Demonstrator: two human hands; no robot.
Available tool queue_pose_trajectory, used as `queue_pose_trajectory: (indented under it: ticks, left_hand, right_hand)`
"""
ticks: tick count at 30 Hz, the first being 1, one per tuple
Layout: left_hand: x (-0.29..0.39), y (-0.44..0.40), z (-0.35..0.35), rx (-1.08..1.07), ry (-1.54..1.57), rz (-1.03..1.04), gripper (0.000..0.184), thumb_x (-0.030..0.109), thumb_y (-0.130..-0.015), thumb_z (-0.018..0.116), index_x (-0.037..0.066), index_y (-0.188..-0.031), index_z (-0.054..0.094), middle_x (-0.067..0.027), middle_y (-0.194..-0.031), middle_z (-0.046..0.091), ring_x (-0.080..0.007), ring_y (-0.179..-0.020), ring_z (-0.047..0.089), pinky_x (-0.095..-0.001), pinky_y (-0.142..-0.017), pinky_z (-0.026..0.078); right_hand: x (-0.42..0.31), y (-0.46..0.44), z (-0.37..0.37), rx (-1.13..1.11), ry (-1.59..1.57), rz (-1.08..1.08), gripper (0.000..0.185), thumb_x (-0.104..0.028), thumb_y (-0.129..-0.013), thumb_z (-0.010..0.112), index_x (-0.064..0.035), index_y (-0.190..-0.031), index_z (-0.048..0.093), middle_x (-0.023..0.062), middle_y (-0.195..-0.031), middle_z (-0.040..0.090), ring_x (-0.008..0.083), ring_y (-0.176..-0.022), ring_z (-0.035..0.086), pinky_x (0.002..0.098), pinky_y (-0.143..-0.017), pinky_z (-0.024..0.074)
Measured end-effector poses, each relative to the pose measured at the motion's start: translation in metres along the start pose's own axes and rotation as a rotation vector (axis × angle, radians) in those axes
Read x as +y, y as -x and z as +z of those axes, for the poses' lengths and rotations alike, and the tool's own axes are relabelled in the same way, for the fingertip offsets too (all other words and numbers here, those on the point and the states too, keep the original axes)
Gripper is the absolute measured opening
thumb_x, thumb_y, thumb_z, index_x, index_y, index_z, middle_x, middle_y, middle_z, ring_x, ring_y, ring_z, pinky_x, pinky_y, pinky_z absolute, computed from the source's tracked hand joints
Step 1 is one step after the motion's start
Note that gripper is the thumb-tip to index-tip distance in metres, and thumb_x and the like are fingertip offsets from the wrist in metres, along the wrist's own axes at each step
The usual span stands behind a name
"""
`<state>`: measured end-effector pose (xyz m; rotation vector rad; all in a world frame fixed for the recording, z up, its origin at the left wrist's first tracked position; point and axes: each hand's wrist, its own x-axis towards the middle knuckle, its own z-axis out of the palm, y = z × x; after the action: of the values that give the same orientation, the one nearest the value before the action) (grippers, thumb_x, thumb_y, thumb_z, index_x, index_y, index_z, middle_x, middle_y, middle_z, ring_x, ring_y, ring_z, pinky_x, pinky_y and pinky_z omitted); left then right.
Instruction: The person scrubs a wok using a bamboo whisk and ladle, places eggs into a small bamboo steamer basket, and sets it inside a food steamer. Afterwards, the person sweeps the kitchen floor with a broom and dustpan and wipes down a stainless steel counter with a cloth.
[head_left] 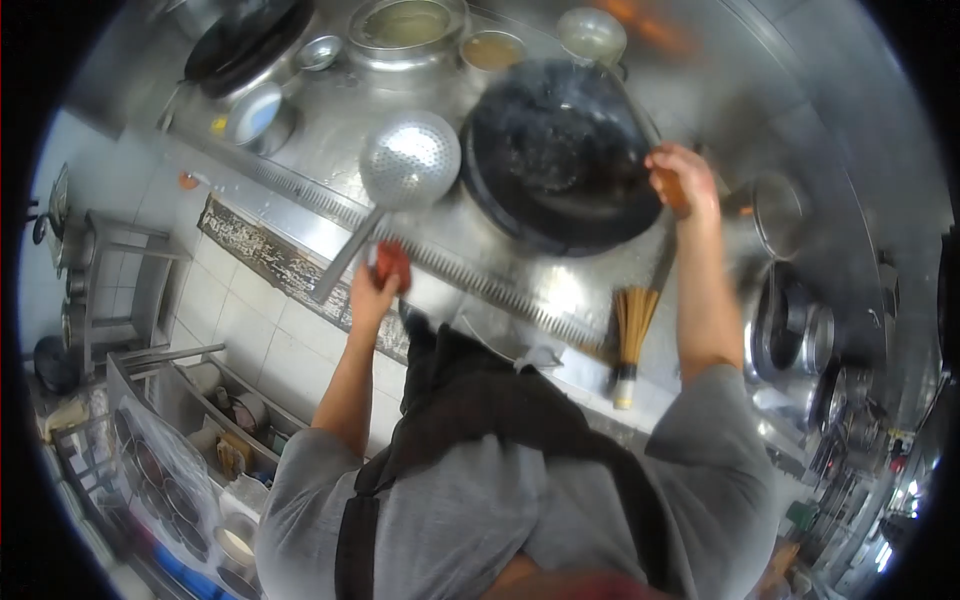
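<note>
My right hand point(690, 180) is closed around the brownish handle of a long-shafted ladle. The metal shaft runs along the right rim of a black wok point(560, 215), towards a round metal bowl shape point(592, 37); blur hides whether the two join. Steam or haze hangs over the wok, which has a little shiny liquid at its bottom. My left hand point(372, 296) is closed on a red cloth-like thing point(393, 265), smeared by motion. Just beside that hand lies the handle of a perforated skimmer point(410, 160), resting left of the wok.
A bamboo brush point(632, 330) lies at the stove's front right. Behind are a large pot point(408, 28), a bowl of brownish liquid point(492, 50) and another black wok point(248, 45). A metal pot point(260, 118) stands left. Shelving point(200, 400) is at lower left.
</note>
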<state>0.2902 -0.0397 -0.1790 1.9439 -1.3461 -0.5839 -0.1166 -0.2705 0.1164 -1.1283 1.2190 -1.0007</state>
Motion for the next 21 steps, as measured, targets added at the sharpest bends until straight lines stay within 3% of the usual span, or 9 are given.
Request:
queue_pose_trajectory:
  ticks: [2, 4, 6, 10, 14, 16, 18, 19, 21]
  left_hand:
    - [0.003, 0.034, 0.004, 0.34, 0.074, -0.114, 0.057, 0.03, -0.077, 0.068, -0.008, -0.115, 0.049, -0.0271, -0.108, 0.054, -0.0401, -0.101, 0.052, -0.0417, -0.09, 0.041]
    - [-0.017, 0.075, 0.021, 0.358, 0.109, -0.325, 0.053, 0.028, -0.079, 0.066, -0.008, -0.114, 0.049, -0.0265, -0.104, 0.056, -0.039, -0.095, 0.055, -0.0405, -0.086, 0.043]
    - [-0.017, 0.118, 0.039, 0.076, -0.024, -0.446, 0.041, 0.025, -0.08, 0.065, -0.005, -0.106, 0.056, -0.0238, -0.095, 0.061, -0.0371, -0.088, 0.059, -0.0412, -0.08, 0.046]
    - [0.02, 0.164, 0.1, -0.497, 0.082, -0.021, 0.02, 0.021, -0.078, 0.06, 0.003, -0.087, 0.063, -0.0184, -0.087, 0.063, -0.0353, -0.085, 0.061, -0.0442, -0.076, 0.048]
    - [0.063, 0.167, 0.173, -1.042, -0.174, 0.339, 0.028, 0.025, -0.081, 0.049, 0.004, -0.095, 0.062, -0.0195, -0.092, 0.064, -0.0371, -0.086, 0.061, -0.0452, -0.078, 0.048]
    - [0.08, 0.171, 0.202, -1.323, -0.278, 0.324, 0.037, 0.018, -0.083, 0.044, 0.002, -0.114, 0.054, -0.0244, -0.108, 0.058, -0.0375, -0.102, 0.056, -0.0468, -0.086, 0.044]
    - [0.089, 0.182, 0.214, -1.102, -0.078, 0.529, 0.025, 0.017, -0.08, 0.05, 0.002, -0.098, 0.058, -0.0214, -0.102, 0.061, -0.037, -0.097, 0.058, -0.0463, -0.083, 0.046]
    - [0.081, 0.192, 0.238, -1.256, -0.192, 0.432, 0.023, 0.017, -0.081, 0.049, 0.003, -0.096, 0.059, -0.0194, -0.103, 0.061, -0.0357, -0.099, 0.058, -0.0449, -0.085, 0.046]
    - [0.056, 0.211, 0.267, -1.096, -0.15, 0.578, 0.023, 0.017, -0.081, 0.049, 0.004, -0.097, 0.06, -0.0185, -0.104, 0.061, -0.035, -0.1, 0.058, -0.0442, -0.085, 0.046]
  right_hand:
    - [0.007, 0.017, -0.041, 0.019, 0.099, 0.049, 0.036, -0.007, -0.071, 0.062, 0.0097, -0.102, 0.055, 0.0121, -0.077, 0.06, 0.017, -0.051, 0.053, 0.0271, -0.039, 0.037]
    - [0.015, 0.034, -0.073, 0.031, 0.202, 0.101, 0.039, -0.006, -0.071, 0.062, 0.0111, -0.105, 0.055, 0.0124, -0.078, 0.061, 0.0169, -0.051, 0.054, 0.0273, -0.04, 0.0381]
    - [0.024, 0.054, -0.097, 0.121, 0.373, 0.116, 0.046, -0.006, -0.07, 0.063, 0.0114, -0.112, 0.053, 0.0129, -0.079, 0.061, 0.0169, -0.053, 0.055, 0.0274, -0.042, 0.0406]
    - [0.059, 0.087, -0.139, 0.106, 0.492, 0.035, 0.049, -0.008, -0.073, 0.061, 0.0084, -0.118, 0.051, 0.016, -0.082, 0.064, 0.02, -0.057, 0.057, 0.03, -0.049, 0.045]
    - [0.105, 0.137, -0.152, 0.137, 1.196, -0.222, 0.046, -0.003, -0.075, 0.057, 0.0018, -0.121, 0.051, 0.0221, -0.09, 0.062, 0.0324, -0.063, 0.059, 0.0397, -0.06, 0.0499]
    - [0.132, 0.164, -0.159, 0.144, 1.334, -0.308, 0.05, 0.0, -0.075, 0.056, -0.0028, -0.124, 0.05, 0.0228, -0.092, 0.06, 0.0381, -0.068, 0.06, 0.044, -0.065, 0.0506]
    - [0.15, 0.182, -0.163, 0.125, 1.387, -0.295, 0.054, 0.001, -0.074, 0.057, -0.007, -0.127, 0.048, 0.0212, -0.091, 0.059, 0.0388, -0.071, 0.06, 0.0451, -0.064, 0.0506]
    - [0.154, 0.191, -0.153, 0.101, 1.437, -0.221, 0.056, 0.001, -0.074, 0.056, -0.0091, -0.129, 0.047, 0.0203, -0.09, 0.058, 0.0379, -0.072, 0.06, 0.045, -0.063, 0.0507]
    - [0.169, 0.195, -0.146, 0.038, 1.485, -0.22, 0.059, 0.0, -0.075, 0.057, -0.014, -0.132, 0.045, 0.019, -0.088, 0.057, 0.0361, -0.071, 0.06, 0.0447, -0.062, 0.0505]
